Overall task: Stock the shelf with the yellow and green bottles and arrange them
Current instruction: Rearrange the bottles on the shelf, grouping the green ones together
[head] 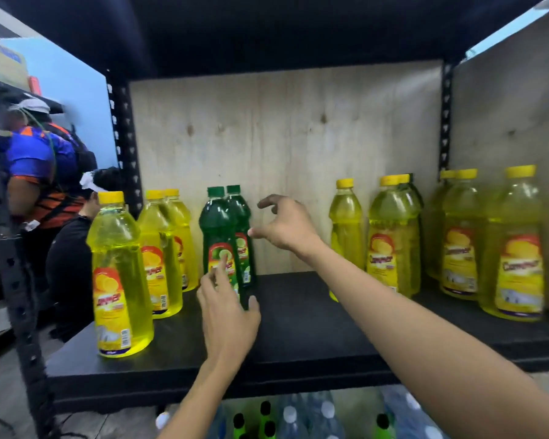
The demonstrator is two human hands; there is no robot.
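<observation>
Two green bottles (232, 229) are standing upright on the shelf (298, 327), one behind the other, between the left yellow bottles (119, 274) and the right yellow bottles (390, 236). Your left grip (229, 315) is spreading open at the base of the front green bottle (217, 229), fingers rising across its label and thumb lying to its right. Contact cannot be confirmed, and it is clamping nothing. Your right grip (286, 223) is hovering apart, fingers loosely curved and holding nothing, just right of the rear green bottle (242, 213) at shoulder height. Both long axes are running vertically. Your left grip is sitting nearer the front bottle, your right nearer the rear one. In my judgement you are squaring up this pair, and a sideways push high on the neck is risking a tip toward the left yellow bottles.
</observation>
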